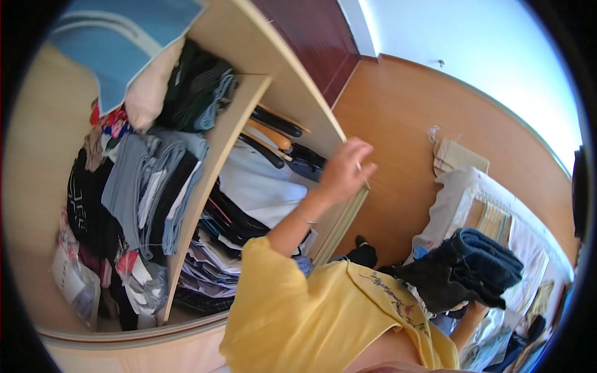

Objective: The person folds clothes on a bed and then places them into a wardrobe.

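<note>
Wooden wardrobe edge [348, 140]: our left hand [344, 171] grips it, fingers curled. Our right hand [479, 308], mostly hidden, carries dark folded clothes [460, 267]. Next, we judge, shelving them needs free space.

Loose yellow sleeves [292, 304] with embroidered purple flowers, thin bracelet [306, 219].

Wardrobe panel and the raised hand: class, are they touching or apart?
Touching. The head view shows the left hand with fingers curled over the edge of the wardrobe panel, no gap visible.
</note>
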A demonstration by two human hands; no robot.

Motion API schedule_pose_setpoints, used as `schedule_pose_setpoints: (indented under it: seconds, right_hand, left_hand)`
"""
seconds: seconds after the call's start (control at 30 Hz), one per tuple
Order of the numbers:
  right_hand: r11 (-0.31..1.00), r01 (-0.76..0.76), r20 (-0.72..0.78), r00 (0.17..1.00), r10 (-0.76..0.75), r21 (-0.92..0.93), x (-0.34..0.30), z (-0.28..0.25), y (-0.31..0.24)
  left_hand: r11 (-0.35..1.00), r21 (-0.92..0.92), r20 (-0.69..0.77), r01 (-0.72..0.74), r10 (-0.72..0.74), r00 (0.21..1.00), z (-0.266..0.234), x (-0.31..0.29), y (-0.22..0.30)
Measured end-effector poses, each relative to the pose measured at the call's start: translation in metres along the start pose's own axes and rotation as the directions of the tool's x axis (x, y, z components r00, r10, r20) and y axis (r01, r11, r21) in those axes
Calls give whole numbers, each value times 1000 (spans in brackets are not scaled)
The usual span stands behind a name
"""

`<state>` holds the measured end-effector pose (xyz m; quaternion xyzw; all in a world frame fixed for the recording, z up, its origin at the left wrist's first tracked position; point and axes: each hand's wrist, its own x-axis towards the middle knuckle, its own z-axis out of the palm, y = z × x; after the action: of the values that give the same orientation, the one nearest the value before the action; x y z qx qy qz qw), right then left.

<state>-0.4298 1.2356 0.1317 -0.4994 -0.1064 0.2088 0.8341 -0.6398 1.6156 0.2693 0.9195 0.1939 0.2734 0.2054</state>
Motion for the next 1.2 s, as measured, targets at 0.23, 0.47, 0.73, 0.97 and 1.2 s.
schedule_pose_setpoints:
  seconds: [0.23, 0.47, 0.73, 0.97, 1.2]
  right_hand:
    - [999, -17, 359, 933, 6, 28, 82, 147, 5]
    - [994, -107, 575, 813, 91, -5, 139, 240, 27]
    - [918, -320, 670, 631, 390, -233, 170, 337, 24]
    - [891, -344, 867, 295, 403, -297, 188, 380, 10]
    - [890, -385, 884, 290, 367, -243, 207, 371, 19]
  left_hand:
    - [837, 486, -332, 252, -90, 939, -174, -17, -61]
    - [533, 594, -436, 603, -416, 798, -199, -17, -106]
    - [331, 502, -531, 799, -611, 587, -198, 15, -118]
    - [522, -684, -638, 510, -767, -71, -201, 34, -149]
    - [380, -638, -363, -670, -916, -174, -178, 63, -120]
